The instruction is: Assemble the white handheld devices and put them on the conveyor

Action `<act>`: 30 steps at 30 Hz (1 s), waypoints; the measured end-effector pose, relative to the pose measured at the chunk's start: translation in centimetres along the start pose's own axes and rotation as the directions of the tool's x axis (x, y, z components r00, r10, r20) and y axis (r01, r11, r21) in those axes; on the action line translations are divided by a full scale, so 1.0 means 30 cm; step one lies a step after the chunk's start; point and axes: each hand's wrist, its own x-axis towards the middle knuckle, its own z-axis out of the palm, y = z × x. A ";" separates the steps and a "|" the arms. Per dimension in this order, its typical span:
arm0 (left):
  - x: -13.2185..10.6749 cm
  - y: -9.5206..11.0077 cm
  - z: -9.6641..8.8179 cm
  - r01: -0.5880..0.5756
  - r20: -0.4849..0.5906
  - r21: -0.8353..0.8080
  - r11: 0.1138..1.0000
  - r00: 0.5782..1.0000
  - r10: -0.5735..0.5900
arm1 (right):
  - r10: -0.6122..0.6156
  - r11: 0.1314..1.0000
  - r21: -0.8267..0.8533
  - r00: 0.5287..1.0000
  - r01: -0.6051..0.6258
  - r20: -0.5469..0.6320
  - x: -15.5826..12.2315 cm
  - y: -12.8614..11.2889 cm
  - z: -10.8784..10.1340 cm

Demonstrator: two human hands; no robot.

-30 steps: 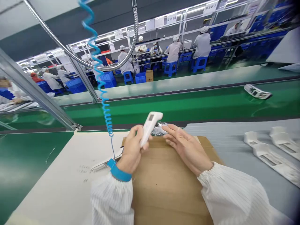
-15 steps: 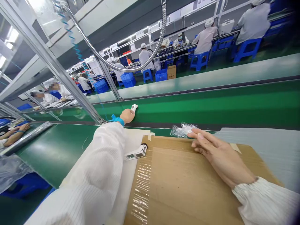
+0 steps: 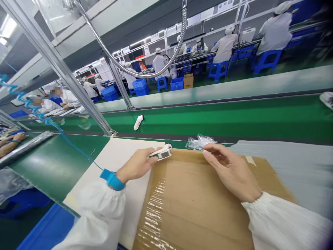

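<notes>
My left hand [image 3: 136, 165], with a blue wrist strap [image 3: 112, 179], pinches a white handheld thermometer [image 3: 164, 153] above the left edge of a cardboard sheet [image 3: 197, 201]. A small grey screen and part of a circuit board show on its face. My right hand [image 3: 231, 172] hovers over the cardboard's far side, fingers loosely bent and apart, no object visible between them. Just beyond its fingertips lies crumpled clear plastic [image 3: 199, 141]. A second white thermometer [image 3: 139, 122] rests on the green conveyor belt [image 3: 208, 119], out of reach of both hands' fingers.
White paper [image 3: 104, 159] lies left of the cardboard, and translucent foam sheeting [image 3: 291, 166] to the right. A metal post [image 3: 78, 93] rises at left. A coiled blue cord [image 3: 39, 113] runs to my wrist strap. Overhead hangs a flexible metal hose [image 3: 145, 77]. People sit across the aisle.
My left hand has let go of the thermometer on the belt, drawn back and picked up the other one from beside the cardboard. My right hand has shifted slightly left, thumb and forefinger more apart.
</notes>
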 end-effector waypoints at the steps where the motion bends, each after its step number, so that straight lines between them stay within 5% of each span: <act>1: 0.018 0.029 0.029 -0.026 -0.042 -0.037 0.999 0.999 0.025 | -0.079 0.995 -0.054 0.997 0.079 0.015 -0.005 -0.008 0.001; 7: 0.105 0.144 0.231 -0.098 -0.153 -0.253 0.963 0.986 0.061 | -0.405 0.866 -0.284 0.911 0.411 0.083 0.007 0.013 -0.017; 13: 0.142 0.121 0.320 0.133 -0.090 -0.478 0.868 0.976 -0.199 | -0.465 0.731 -0.502 0.876 0.462 0.128 0.001 0.022 -0.016; 16: 0.153 0.115 0.307 0.131 -0.045 -0.757 0.641 0.967 -0.252 | -0.356 0.846 -0.389 0.930 0.364 0.094 -0.008 0.005 -0.016; 20: 0.147 0.139 0.294 -0.013 -0.050 -0.947 0.320 0.993 -0.108 | -0.058 0.947 -0.322 0.990 0.012 -0.132 0.048 0.020 -0.049; 24: 0.130 0.165 0.314 -0.018 -0.012 -0.969 0.245 1.000 0.023 | -0.054 0.941 -0.338 0.981 -0.012 -0.186 0.196 0.073 -0.066; 30: 0.119 0.176 0.340 0.019 0.046 -0.970 0.242 0.993 0.107 | -0.006 0.684 -0.729 0.999 -0.029 -0.046 0.314 0.170 -0.073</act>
